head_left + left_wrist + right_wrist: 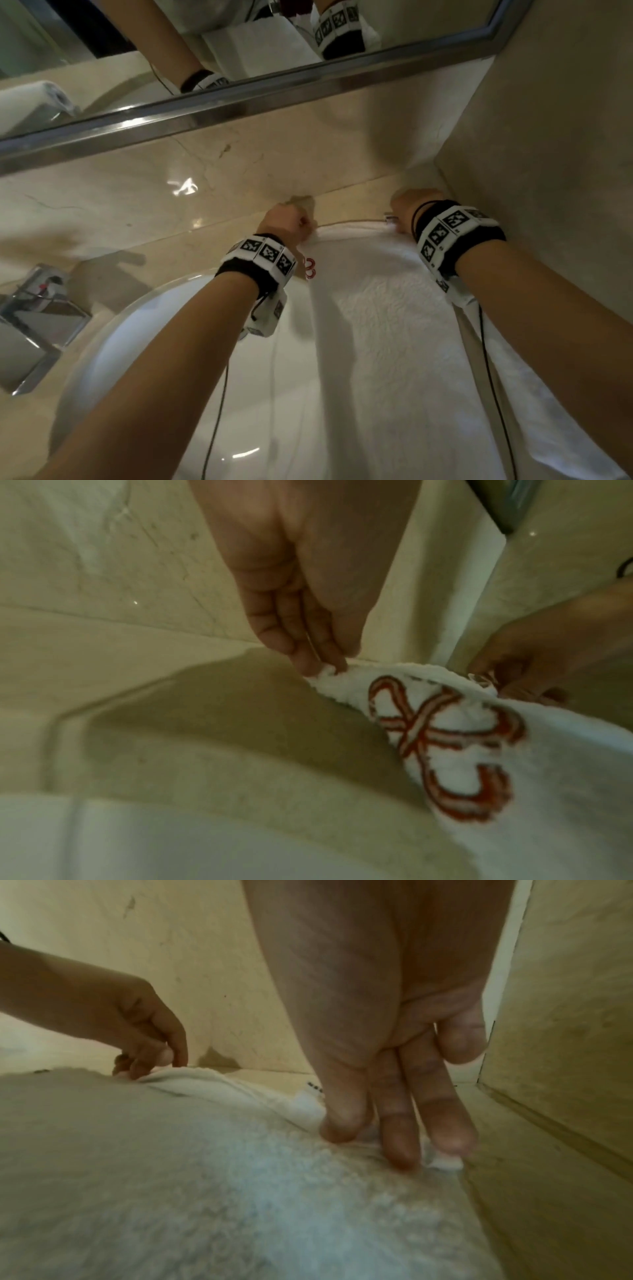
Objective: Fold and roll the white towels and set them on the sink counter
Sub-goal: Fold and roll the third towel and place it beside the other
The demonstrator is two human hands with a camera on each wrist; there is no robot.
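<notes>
1. A white towel (383,342) lies lengthwise over the beige marble bench (113,219), its far edge close to the back wall (274,150) and its near part draped over the right side of the white sink basin (144,359).
2. The left hand (286,221) holds the towel's far left corner; in the left wrist view its fingers (308,653) are drawn together and pinch the bunched edge there.
3. The right hand (407,209) is at the far right corner; in the right wrist view its thumb and fingers (397,1139) press down on and pinch the towel's edge against the bench.
4. A red embroidered emblem (441,748) sits on the towel just beside the left-hand corner.
5. The towel's right edge runs near the side wall (548,171), with only a narrow strip of bare bench between them; the right hand works tight in that corner.
6. To the left of the towel the bench lies open as far as the chrome faucet (37,315).
7. A mirror (205,51) with a metal frame hangs above the back wall; a rolled white towel (32,99) shows in its reflection at far left.
</notes>
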